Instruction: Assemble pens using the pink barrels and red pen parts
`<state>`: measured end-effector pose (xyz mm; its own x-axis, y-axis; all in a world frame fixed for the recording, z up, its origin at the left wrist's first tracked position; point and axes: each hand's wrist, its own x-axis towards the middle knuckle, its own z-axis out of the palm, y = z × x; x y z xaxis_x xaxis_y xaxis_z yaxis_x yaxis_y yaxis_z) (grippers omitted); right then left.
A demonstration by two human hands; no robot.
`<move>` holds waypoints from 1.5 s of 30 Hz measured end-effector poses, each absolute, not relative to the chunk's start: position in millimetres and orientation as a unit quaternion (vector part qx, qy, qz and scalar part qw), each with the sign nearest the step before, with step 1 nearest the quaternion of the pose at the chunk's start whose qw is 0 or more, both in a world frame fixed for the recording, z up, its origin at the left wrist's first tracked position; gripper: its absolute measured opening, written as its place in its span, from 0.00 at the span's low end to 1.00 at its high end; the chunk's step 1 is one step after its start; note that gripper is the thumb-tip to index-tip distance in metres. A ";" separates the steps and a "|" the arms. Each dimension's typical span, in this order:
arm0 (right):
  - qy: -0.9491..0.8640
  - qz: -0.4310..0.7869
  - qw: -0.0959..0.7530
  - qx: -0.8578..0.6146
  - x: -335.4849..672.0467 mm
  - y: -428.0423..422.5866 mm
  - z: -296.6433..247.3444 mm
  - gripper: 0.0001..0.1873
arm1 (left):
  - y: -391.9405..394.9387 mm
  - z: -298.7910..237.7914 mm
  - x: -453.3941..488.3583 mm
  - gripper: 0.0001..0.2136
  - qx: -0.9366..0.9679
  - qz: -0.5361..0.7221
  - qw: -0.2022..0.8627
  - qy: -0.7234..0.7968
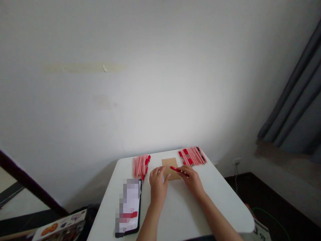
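Observation:
A red pen (175, 169) lies across the fingers of my right hand (192, 177), which is closed around its barrel. Its tip points left, toward my left hand (157, 180). That hand rests over the left edge of a brown cardboard piece (173, 162), thumb and fingers apart, with nothing visible in it. Pink and red pens (140, 166) form a group to the left of the cardboard. Another row of pink, red and black pens (194, 156) lies at the table's back right.
A phone (138, 219), partly pixelated, lies on the white table (183, 207) at the left. The wall (160, 83) rises right behind the table. A grey curtain (293, 110) hangs at the right. Printed boxes (62, 227) stand below at the left.

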<state>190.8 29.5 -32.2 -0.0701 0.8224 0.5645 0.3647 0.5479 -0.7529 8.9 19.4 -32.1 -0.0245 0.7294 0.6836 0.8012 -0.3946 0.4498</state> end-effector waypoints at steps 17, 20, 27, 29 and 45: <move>-0.731 0.216 0.462 -0.452 193.8 28.8 -28.8 0.13 | 18.8 -25.4 1.7 0.09 -0.653 -0.515 0.011 -0.555; -0.724 0.207 0.461 -0.470 198.2 31.6 -31.9 0.14 | 20.4 -26.3 -0.8 0.10 -0.639 -0.525 0.002 -0.562; -0.713 0.187 0.459 -0.496 202.7 40.0 -42.3 0.14 | 20.5 -26.7 -2.2 0.11 -0.623 -0.524 -0.005 -0.580; -0.711 0.181 0.451 -0.508 204.0 42.5 -44.2 0.13 | 20.6 -27.1 -2.6 0.11 -0.617 -0.524 0.002 -0.586; -0.662 0.128 0.536 -0.508 210.1 39.9 -29.6 0.15 | 19.1 -35.0 5.6 0.21 -0.643 -0.479 0.068 -0.594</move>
<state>210.1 39.9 -29.6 0.0908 0.8095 0.5800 0.5355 0.4514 -0.7138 5.6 19.1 -35.0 -0.1632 0.6991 0.6961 0.8287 -0.2858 0.4813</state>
